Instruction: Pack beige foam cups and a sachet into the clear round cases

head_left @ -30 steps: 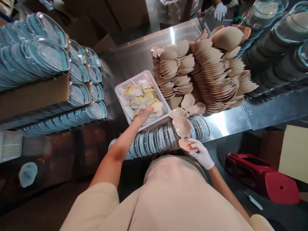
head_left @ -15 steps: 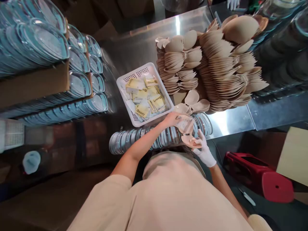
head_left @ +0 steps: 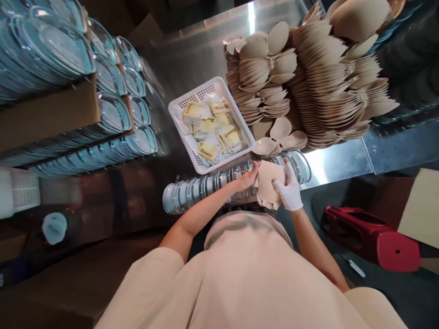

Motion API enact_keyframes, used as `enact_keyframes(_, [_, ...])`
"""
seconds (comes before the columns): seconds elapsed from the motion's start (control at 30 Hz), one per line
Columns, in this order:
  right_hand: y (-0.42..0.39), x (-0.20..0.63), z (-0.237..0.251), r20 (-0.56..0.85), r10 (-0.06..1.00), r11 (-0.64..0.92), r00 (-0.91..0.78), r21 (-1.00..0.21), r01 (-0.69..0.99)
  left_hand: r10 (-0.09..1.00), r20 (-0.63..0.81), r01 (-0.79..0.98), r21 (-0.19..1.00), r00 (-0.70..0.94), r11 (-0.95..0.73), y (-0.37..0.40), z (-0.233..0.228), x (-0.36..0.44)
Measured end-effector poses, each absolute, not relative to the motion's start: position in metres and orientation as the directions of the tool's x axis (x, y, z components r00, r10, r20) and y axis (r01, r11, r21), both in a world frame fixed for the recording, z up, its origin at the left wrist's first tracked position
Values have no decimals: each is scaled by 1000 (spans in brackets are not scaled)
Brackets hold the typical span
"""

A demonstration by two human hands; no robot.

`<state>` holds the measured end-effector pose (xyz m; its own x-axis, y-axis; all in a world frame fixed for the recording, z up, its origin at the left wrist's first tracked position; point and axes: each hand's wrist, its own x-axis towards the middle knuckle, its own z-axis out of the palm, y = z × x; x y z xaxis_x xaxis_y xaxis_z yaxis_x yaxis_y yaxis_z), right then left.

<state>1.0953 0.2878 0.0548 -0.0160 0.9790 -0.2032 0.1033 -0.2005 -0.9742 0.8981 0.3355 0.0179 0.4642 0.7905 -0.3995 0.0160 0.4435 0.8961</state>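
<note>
Holding a beige moulded cup piece (head_left: 268, 183) between both hands, we keep it just above the near edge of the steel table (head_left: 206, 59), close in front of our chest. Our left hand (head_left: 247, 177), bare, has its fingers curled against the piece's left edge, and our right hand (head_left: 290, 188), in a white glove, closes over its right side, thumb in front. Gripping from both sides probably lets us steady the soft shape, though we cannot tell whether anything lies tucked inside it.

Directly under the hands lies a row of clear lids (head_left: 206, 192) set on edge along the table's near side, within easy reach. Just beyond it sits a white perforated basket (head_left: 178, 109) holding yellow sachets (head_left: 219, 132), placed between the lids and the tall stacks of beige cups (head_left: 318, 77) to the right. A few loose cups (head_left: 281, 137) lie at the foot of those stacks, touching them, nearest to our gloved hand. The layout seems to keep each supply one short reach away.

To our left, cardboard boxes (head_left: 48, 114) carry more clear lids (head_left: 109, 109) packed on edge. On the floor to the right stands a red plastic stool (head_left: 373, 237), tipped on its side as far as we can judge, with a small knife-like tool (head_left: 353, 266) near it.
</note>
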Motion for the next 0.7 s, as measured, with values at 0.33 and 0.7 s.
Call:
enact_keyframes(0.33, [273,953,36,-292,949,-7,-117,-392,920,758,-278,698,647,591,-307,296,-2,769])
enact_keyframes(0.7, [242,978,-34,151,983,-30,105,-434,900,746,-260,699,619,613,-358,286,-10,776])
